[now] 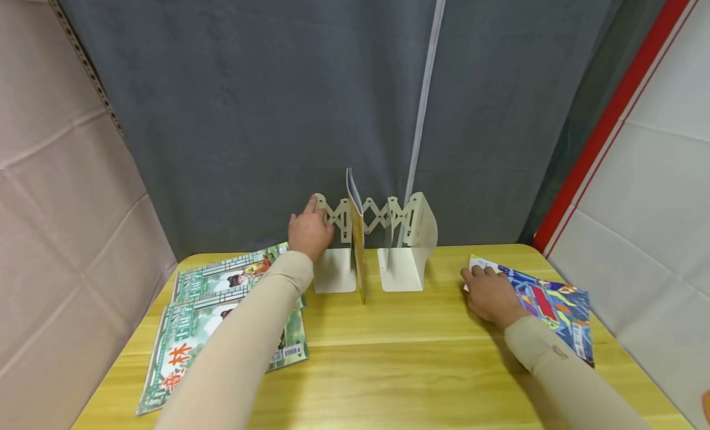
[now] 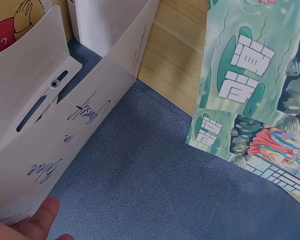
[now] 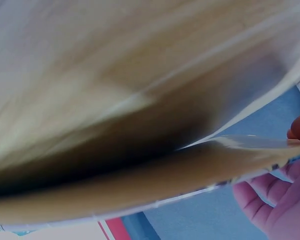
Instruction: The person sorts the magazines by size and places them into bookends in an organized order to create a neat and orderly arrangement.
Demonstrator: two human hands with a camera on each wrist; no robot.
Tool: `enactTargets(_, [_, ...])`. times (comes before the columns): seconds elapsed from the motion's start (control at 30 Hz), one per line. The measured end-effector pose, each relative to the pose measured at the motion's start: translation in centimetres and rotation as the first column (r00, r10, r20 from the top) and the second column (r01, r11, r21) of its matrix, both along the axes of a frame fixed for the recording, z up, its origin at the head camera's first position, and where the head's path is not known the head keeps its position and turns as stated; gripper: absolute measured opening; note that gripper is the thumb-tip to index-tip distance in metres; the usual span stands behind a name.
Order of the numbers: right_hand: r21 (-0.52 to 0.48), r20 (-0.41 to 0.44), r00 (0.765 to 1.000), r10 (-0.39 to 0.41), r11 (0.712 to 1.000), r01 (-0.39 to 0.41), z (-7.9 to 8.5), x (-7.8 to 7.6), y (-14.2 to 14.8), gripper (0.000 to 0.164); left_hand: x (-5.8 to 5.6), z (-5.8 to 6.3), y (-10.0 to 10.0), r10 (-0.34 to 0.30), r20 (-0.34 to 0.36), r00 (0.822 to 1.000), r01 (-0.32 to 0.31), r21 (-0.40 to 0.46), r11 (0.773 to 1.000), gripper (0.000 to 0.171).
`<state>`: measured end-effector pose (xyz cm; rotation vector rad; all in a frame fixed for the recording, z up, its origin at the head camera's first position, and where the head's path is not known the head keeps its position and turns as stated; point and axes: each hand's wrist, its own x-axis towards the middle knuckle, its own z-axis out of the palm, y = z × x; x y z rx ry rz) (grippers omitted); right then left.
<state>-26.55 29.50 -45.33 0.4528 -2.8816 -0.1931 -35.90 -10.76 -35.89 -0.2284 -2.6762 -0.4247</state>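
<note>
A white expandable bookend rack (image 1: 426, 233) stands at the back of the table. My left hand (image 1: 312, 234) grips its left end panel (image 2: 85, 125), which bears handwritten-style lettering; fingers (image 2: 42, 217) curl at the panel's edge. One thin book (image 1: 359, 251) with a yellowish cover stands upright inside the rack, left of its middle divider. At the right side of the table, my right hand (image 1: 490, 294) pinches the left end of a blue, colourful magazine (image 1: 554, 307). In the right wrist view the thumb lies over the magazine's edge (image 3: 140, 192), fingers beneath, and its pages gape apart.
Green illustrated magazines (image 1: 161, 362) lie overlapping on the left of the wooden table (image 1: 355, 381), partly behind the left forearm. A dark grey curtain (image 1: 266, 109) hangs behind the rack. Pale fabric walls (image 1: 654, 233) flank both sides, the right one with a red stripe.
</note>
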Motion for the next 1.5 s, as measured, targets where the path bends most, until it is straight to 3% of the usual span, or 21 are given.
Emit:
enactTargets(0.73, [-0.008, -0.056, 0.998, 0.017, 1.000, -0.018, 2.6, 2.0, -2.3, 0.031, -0.2, -0.1, -0.1, -0.009, -0.018, 1.000, 0.009, -0.006, 1.000, 0.040])
enactTargets(1.1, [0.006, -0.087, 0.996, 0.027, 1.000, -0.026, 3.6, 2.7, -3.2, 0.041, -0.2, -0.3, -0.2, -0.014, -0.038, 0.999, 0.014, 0.003, 1.000, 0.039])
enactTargets(1.5, [0.006, -0.138, 0.989, 0.056, 0.998, -0.055, 4.3, 3.8, -3.7, 0.035, -0.3, -0.2, -0.1, -0.006, -0.027, 1.000, 0.006, -0.001, 1.000, 0.039])
